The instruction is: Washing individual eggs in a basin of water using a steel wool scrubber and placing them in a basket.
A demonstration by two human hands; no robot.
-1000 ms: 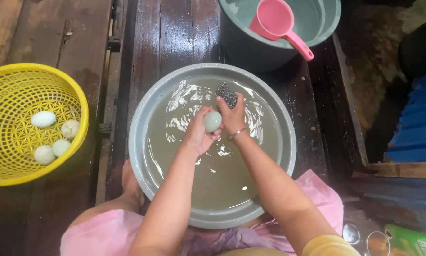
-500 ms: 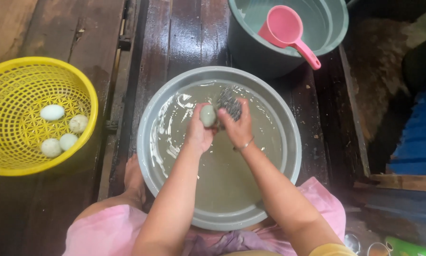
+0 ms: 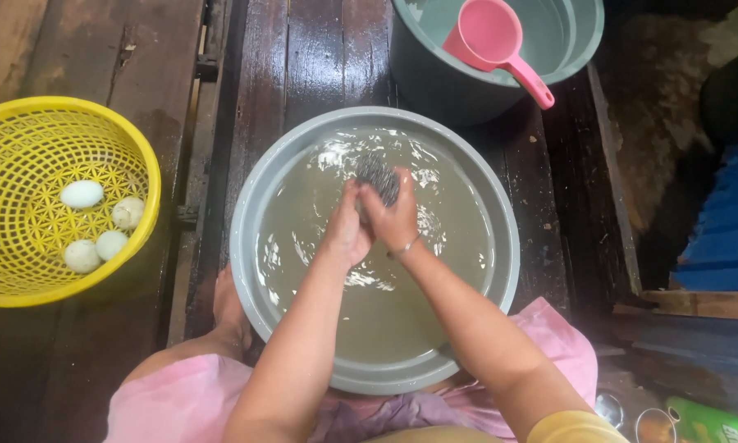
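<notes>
Both of my hands are pressed together over the murky water in a wide grey basin (image 3: 252,271). My right hand (image 3: 400,220) grips a dark steel scouring pad (image 3: 378,175) that sticks out above the fingers. My left hand (image 3: 344,231) is curled against it, closed around a pale egg that the fingers now hide. The water around the hands ripples and glints.
A yellow plastic basket (image 3: 24,289) at the left holds several pale eggs (image 3: 82,194). Behind the basin stands a teal bucket (image 3: 589,41) of water with a pink scoop (image 3: 490,37). The dark plank floor (image 3: 303,57) is wet, with a blue corrugated sheet (image 3: 726,230) at the right.
The egg, visible in my left hand before, is now covered by both hands. The hands have closed together and the scouring pad has come over the egg.
</notes>
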